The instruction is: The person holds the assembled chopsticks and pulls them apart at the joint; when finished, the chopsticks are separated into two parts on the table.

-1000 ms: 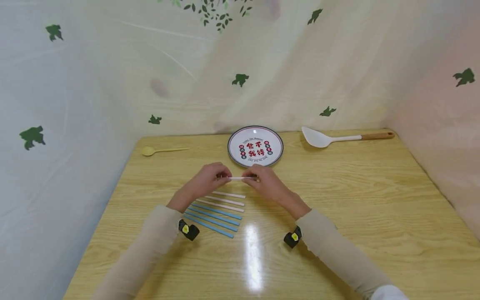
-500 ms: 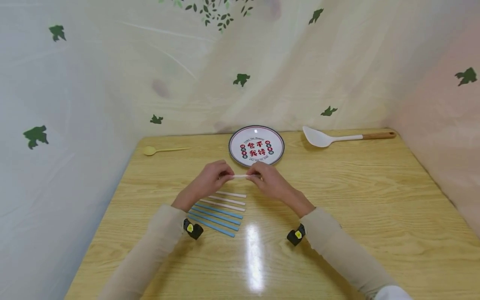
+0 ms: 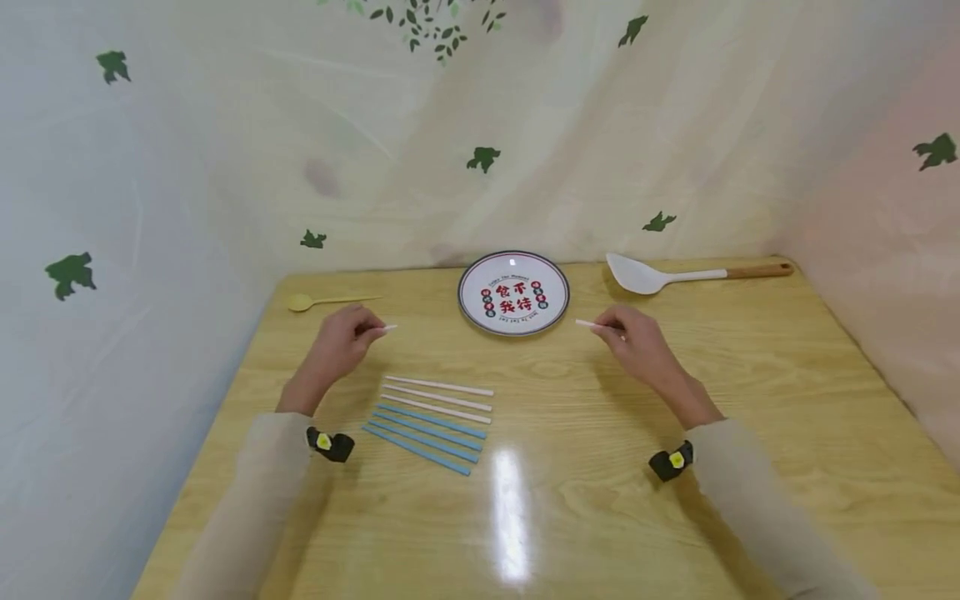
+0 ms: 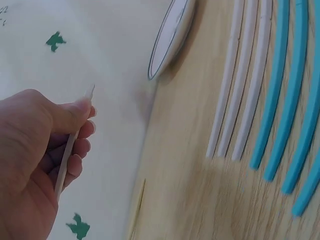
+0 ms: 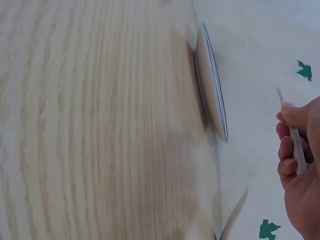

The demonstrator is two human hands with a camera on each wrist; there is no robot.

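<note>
Above the table's left part, the left hand [image 3: 337, 343] pinches a white stick piece [image 4: 64, 167] between thumb and fingers; a jagged tip sticks out past the thumb. To the right of the plate, the right hand [image 3: 643, 346] grips another white piece [image 5: 298, 152], whose thin end [image 3: 584, 322] points left. Both hands are raised, wide apart. Between and below them, three white sticks [image 3: 442, 386] lie side by side on the table, above several blue sticks [image 3: 442, 436]. The curled fingers and palms partly cover the held pieces.
A round plate [image 3: 513, 293] with red lettering stands at the middle of the back edge. A yellow spoon [image 3: 300, 302] lies at the back left, near the left hand. A white spatula [image 3: 636, 275] with a wooden handle lies back right. Patterned cloth hangs around the table [image 3: 750, 433].
The hands have moved far apart, left hand leftward and right hand rightward, both slightly toward the back. The white stick that spanned them now shows as a separate piece in each hand.
</note>
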